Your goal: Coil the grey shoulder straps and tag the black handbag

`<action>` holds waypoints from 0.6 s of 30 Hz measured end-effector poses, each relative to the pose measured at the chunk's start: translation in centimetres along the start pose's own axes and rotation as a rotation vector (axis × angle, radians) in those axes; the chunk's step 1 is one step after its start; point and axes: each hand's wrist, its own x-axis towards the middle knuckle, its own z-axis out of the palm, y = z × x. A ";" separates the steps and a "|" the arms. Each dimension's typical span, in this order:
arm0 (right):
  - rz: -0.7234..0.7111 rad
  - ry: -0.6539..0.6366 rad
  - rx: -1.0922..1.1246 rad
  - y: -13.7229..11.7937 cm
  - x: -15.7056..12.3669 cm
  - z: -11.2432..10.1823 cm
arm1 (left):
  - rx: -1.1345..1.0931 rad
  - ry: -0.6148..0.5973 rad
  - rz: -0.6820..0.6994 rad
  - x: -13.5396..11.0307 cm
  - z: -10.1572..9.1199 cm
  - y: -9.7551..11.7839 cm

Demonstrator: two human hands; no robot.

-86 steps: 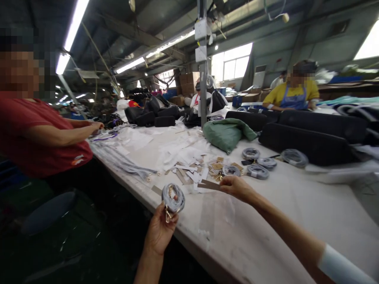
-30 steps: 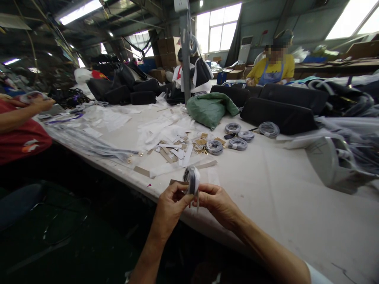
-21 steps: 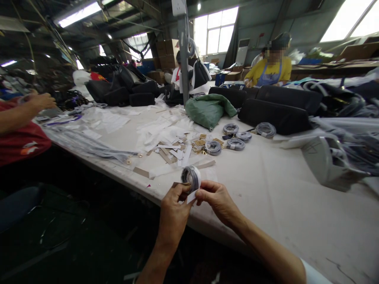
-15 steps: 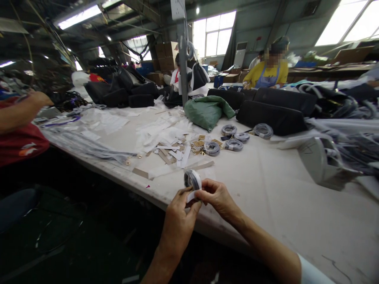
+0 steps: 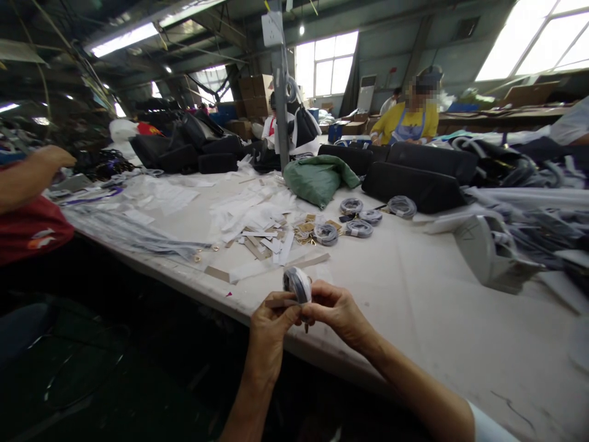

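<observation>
Fingers of the left hand (image 5: 270, 322) pinch a gray coil (image 5: 298, 284), on edge, long axis eleven to five, at their one o'clock; the right hand (image 5: 339, 311), equally near, touches it from four o'clock, fingers narrowed, grip unclear.

The held coil (image 5: 298, 285) looks glossy, like plastic.

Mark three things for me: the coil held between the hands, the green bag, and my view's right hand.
Coil (image 5: 299, 285): head view, on its bundled loops.
Green bag (image 5: 315, 182): head view, on its bulging body.
Right hand (image 5: 339, 309): head view, middle of the hand.
</observation>
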 end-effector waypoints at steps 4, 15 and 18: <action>-0.061 -0.017 -0.299 -0.4 -0.1 -0.9 | 0.171 0.042 0.064 -0.1 -0.6 0.1; 0.134 0.195 0.253 2.6 -1.2 0.2 | 1.150 0.101 0.884 0.3 1.1 -2.0; 0.124 0.260 0.364 3.3 -1.4 0.0 | 1.253 0.061 1.007 0.4 1.6 -2.5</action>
